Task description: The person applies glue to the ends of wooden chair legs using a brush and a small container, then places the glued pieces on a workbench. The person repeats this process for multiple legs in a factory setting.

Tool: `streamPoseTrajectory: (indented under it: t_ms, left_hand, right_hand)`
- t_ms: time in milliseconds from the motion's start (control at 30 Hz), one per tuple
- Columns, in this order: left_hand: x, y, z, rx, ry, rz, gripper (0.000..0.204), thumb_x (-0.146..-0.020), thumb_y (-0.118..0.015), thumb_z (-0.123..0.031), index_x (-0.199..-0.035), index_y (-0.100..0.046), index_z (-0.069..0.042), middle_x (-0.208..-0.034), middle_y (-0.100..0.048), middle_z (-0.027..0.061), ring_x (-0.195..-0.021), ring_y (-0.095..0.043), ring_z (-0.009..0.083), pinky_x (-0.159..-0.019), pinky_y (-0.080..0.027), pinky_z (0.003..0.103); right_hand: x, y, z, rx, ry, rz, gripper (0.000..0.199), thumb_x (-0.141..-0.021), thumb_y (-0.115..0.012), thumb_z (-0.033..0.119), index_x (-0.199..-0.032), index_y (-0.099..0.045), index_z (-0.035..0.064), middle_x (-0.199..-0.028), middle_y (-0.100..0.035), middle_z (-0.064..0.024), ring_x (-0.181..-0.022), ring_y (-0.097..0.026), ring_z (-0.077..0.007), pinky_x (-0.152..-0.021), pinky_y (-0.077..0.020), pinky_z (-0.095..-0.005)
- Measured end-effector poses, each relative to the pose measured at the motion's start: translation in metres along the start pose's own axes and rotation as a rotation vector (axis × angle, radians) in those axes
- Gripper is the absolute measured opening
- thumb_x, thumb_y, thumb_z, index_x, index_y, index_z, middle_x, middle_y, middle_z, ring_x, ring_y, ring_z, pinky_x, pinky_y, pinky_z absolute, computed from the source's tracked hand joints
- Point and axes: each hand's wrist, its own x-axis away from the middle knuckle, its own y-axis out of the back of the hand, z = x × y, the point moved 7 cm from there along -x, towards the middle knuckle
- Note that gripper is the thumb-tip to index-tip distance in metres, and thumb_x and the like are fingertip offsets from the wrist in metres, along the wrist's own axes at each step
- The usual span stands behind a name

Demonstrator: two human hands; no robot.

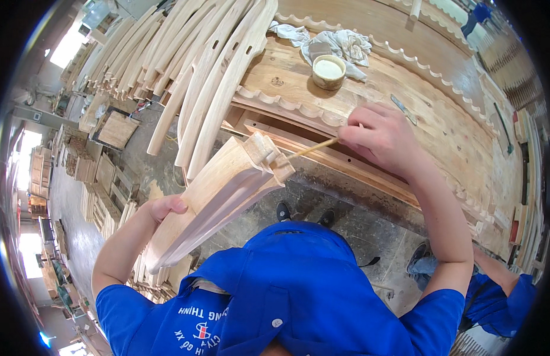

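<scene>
While the left hand (166, 207) grips a wooden piece (215, 188) by its left edge, the right hand (382, 137) pinches a stick (314, 147) reaching the piece's notched end, toward which its long axis slants; beyond the piece, a tub (329, 80) sits on the tabletop (379, 89).

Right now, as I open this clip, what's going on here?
A person's left hand holds up a pale wooden workpiece, while the right hand holds a thin stick, its tip at the workpiece's shaped end. On the workbench stand a cup of white material, with crumpled cloths behind it, and, farther right, a small blade.
</scene>
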Motion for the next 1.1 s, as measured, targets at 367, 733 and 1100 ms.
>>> streamPoseTrajectory:
  t_ms: [367, 733, 1100]
  left_hand:
    - [0.023, 0.032, -0.018, -0.093, -0.161, -0.076, 0.087, -0.058, -0.075, -0.031, -0.134, -0.045, 0.0, -0.123, -0.058, 0.0194, -0.105, -0.062, 0.0308, -0.094, -0.05, 0.04]
    - [0.105, 0.0, -0.121, -0.267, -0.888, -0.145, 0.084, -0.07, -0.069, -0.048, -0.131, -0.043, 0.003, -0.116, -0.06, 0.0182, -0.102, -0.062, 0.0298, -0.087, -0.052, 0.041]
    - [-0.049, -0.374, -0.181, -0.474, -1.114, 0.24, 0.074, -0.084, -0.05, -0.058, -0.134, -0.041, -0.004, -0.117, -0.056, 0.0154, -0.099, -0.061, 0.029, -0.08, -0.054, 0.044]
  right_hand:
    - [0.026, -0.003, -0.041, 0.119, -0.357, -0.168, 0.012, -0.08, -0.063, 0.011, -0.092, -0.061, 0.0115, -0.083, -0.059, -0.0065, -0.079, -0.059, -0.0233, -0.064, -0.0478, -0.0367]
    - [0.027, -0.038, -0.067, 0.001, -0.679, -0.286, 0.033, -0.085, -0.066, 0.026, -0.111, -0.061, 0.006, -0.108, -0.061, -0.0133, -0.099, -0.058, -0.0295, -0.086, -0.0473, -0.0386]
    - [0.036, 0.096, -0.005, -0.719, -0.462, -0.581, 0.108, -0.072, -0.078, 0.037, -0.149, -0.008, 0.0043, -0.148, -0.023, -0.0215, -0.131, -0.035, -0.0307, -0.104, -0.036, -0.0414]
